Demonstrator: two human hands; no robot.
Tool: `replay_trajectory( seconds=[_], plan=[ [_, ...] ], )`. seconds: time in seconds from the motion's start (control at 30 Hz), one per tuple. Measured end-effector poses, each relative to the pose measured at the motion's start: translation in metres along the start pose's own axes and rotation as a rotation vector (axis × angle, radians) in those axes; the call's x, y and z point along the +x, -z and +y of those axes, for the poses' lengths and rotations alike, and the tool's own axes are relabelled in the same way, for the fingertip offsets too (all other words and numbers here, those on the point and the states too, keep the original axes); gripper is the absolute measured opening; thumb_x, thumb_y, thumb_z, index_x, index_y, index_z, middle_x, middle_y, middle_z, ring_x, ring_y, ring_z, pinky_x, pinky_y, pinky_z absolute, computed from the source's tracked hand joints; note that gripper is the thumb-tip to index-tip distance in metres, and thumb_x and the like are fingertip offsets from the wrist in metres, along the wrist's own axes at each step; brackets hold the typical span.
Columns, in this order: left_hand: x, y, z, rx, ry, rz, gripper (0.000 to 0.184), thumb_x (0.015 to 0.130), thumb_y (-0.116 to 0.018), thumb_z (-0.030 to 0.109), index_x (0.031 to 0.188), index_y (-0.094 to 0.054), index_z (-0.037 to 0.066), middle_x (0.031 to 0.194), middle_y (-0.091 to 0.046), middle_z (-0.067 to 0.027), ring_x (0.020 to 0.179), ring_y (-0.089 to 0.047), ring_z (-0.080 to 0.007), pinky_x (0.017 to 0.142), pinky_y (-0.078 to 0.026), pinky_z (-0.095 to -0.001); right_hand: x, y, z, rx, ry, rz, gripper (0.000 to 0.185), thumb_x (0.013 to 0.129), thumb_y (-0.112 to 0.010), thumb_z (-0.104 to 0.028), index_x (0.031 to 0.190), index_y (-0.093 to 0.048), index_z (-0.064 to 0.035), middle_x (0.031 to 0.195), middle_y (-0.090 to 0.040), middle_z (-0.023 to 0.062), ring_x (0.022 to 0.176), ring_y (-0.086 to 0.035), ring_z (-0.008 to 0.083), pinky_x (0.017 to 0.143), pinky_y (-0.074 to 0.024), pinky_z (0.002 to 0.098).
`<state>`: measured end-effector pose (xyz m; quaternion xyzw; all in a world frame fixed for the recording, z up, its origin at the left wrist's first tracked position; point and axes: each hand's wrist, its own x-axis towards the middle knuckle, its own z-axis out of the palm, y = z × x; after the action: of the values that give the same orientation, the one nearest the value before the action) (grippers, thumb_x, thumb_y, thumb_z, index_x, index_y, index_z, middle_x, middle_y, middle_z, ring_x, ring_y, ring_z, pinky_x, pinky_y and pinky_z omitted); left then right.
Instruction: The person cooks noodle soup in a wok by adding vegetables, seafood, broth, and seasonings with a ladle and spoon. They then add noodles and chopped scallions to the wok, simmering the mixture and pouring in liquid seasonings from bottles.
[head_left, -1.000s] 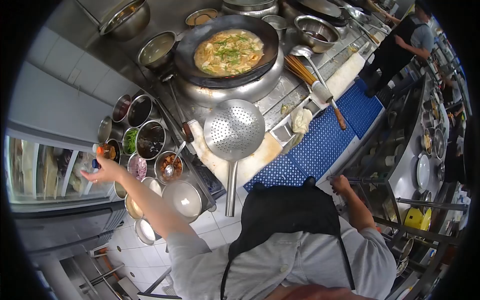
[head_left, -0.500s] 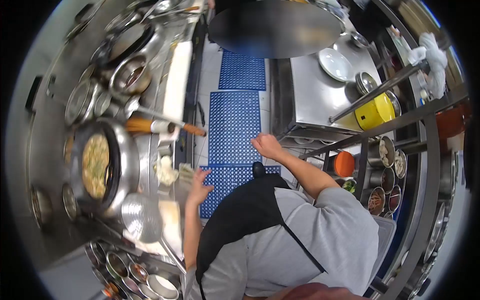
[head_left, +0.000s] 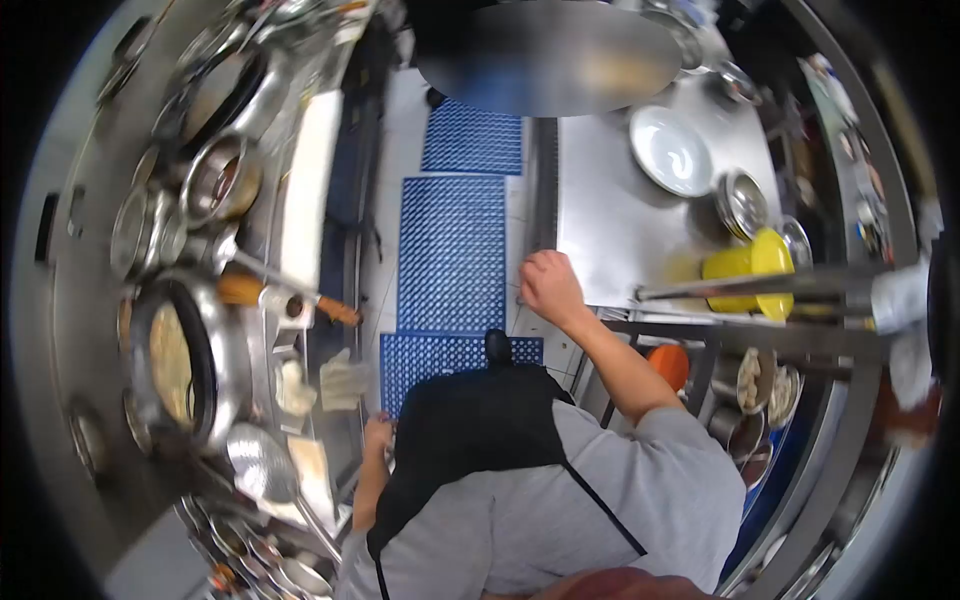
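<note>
My right hand (head_left: 552,290) is closed in a loose fist beside the left edge of the steel worktable (head_left: 600,240), and nothing shows in it. Low by the stove's edge, next to my black apron (head_left: 470,420), is my left hand (head_left: 378,436). Its fingers are small and partly hidden, so their state is unclear. Nearest to it on the stove side are a pale folded cloth (head_left: 343,382) and a perforated skimmer (head_left: 262,462). Further left, a wok (head_left: 232,350) holds a pale, cloudy liquid (head_left: 170,365). A ladle with a wooden handle (head_left: 338,311) points toward the aisle.
Blue perforated mats (head_left: 452,250) cover the aisle floor. On the worktable are a white plate (head_left: 670,152), stacked metal bowls (head_left: 742,204) and a yellow container (head_left: 745,277). A metal rail (head_left: 780,283) crosses at right, near food tubs (head_left: 752,385). Seasoning pots (head_left: 300,575) stand lower left.
My left hand, spread beside the stove before, has dropped lower and closer to my apron. My right hand has come up alongside the worktable. The whole view has turned and shifted slightly.
</note>
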<state>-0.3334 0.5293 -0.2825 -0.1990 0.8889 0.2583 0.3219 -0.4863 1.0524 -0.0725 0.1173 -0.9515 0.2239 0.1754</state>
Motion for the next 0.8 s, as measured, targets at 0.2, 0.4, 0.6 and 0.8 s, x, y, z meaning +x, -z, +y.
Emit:
replay_trajectory(
  seconds=[0.2, 0.4, 0.6, 0.8],
  plan=[
    [0.000, 0.011, 0.098, 0.018, -0.370, 0.033, 0.041, 0.081, -0.070, 0.032, 0.111, -0.068, 0.004, 0.108, -0.068, -0.0228, 0.105, -0.064, -0.0393, 0.091, -0.051, -0.0473, 0.004, -0.013, -0.004, 0.048, 0.072, -0.002, 0.020, 0.075, -0.069, -0.007, 0.094, -0.065, -0.0059, 0.093, -0.063, 0.0142, 0.093, -0.059, 0.0355, 0.085, -0.0447, 0.0466],
    [-0.032, 0.106, 0.250, -0.087, -0.831, 0.341, 0.027, 0.085, -0.061, 0.009, 0.110, -0.067, 0.003, 0.105, -0.068, -0.0160, 0.097, -0.066, -0.0343, 0.087, -0.053, -0.0436, 0.003, -0.013, -0.010, -0.185, 0.028, -0.097, 0.010, 0.091, -0.063, -0.016, 0.093, -0.066, -0.0060, 0.092, -0.063, 0.0110, 0.092, -0.058, 0.0310, 0.085, -0.0433, 0.0438],
    [-0.035, 0.193, 0.266, -0.150, -1.014, 0.846, 0.028, 0.079, -0.058, 0.000, 0.104, -0.068, 0.006, 0.102, -0.069, -0.0123, 0.087, -0.068, -0.0315, 0.077, -0.057, -0.0400, 0.008, -0.016, -0.015, -0.269, 0.048, -0.133, 0.013, 0.090, -0.064, -0.018, 0.087, -0.066, -0.0060, 0.088, -0.062, 0.0120, 0.089, -0.059, 0.0327, 0.082, -0.0444, 0.0443],
    [-0.056, 0.347, 0.157, 0.197, -0.276, 1.578, 0.039, 0.074, -0.062, 0.006, 0.112, -0.063, 0.001, 0.125, -0.058, -0.0214, 0.117, -0.053, -0.0388, 0.101, -0.042, -0.0488, 0.057, -0.064, -0.057, 0.385, -0.171, -0.529, 0.022, 0.090, -0.064, -0.020, 0.095, -0.069, 0.0007, 0.087, -0.069, 0.0207, 0.081, -0.068, 0.0371, 0.073, -0.0513, 0.0419]
  ],
)
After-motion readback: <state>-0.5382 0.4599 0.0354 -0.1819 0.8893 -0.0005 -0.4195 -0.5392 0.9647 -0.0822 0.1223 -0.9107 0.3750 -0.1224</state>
